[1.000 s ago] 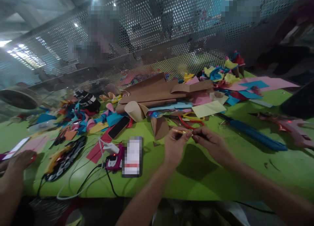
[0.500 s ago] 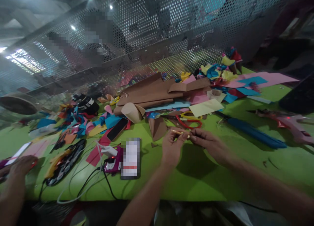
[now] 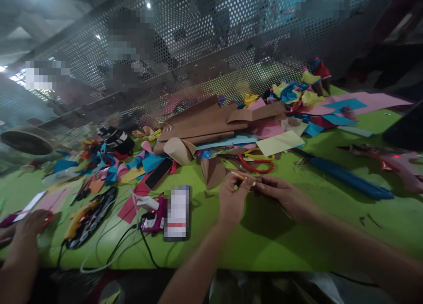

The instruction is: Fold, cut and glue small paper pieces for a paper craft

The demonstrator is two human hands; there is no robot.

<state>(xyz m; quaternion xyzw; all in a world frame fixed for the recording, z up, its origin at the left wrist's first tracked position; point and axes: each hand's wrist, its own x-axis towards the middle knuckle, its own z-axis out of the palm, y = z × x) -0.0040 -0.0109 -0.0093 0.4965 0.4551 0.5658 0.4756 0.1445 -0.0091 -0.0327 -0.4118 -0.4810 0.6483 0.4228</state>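
Observation:
My left hand [image 3: 231, 198] and my right hand [image 3: 283, 194] meet over the green table. Between their fingertips is a thin, pale orange-tan stick-like piece [image 3: 238, 176], perhaps rolled paper; its exact kind is too small to tell. The left thumb and fingers pinch its length, while the right fingers close on its right end. Just beyond the hands lie red-handled scissors [image 3: 261, 165] and a brown paper cone [image 3: 211, 171]. To the right rests a long blue tool or pouch [image 3: 350, 178], its kind unclear.
A pink glue gun [image 3: 399, 165] stands at the right. Brown paper sheets [image 3: 198, 121] and coloured scraps fill the back. On the left are a phone [image 3: 177, 213], a purple power adapter [image 3: 153, 220], cables and a yellow-and-black tool [image 3: 87, 220]. Another person's hand [image 3: 31, 227] rests far left.
The view has shifted slightly, so the table's items sit a little further right. Both hands keep their pinch on the small stick-like piece, with almost no movement.

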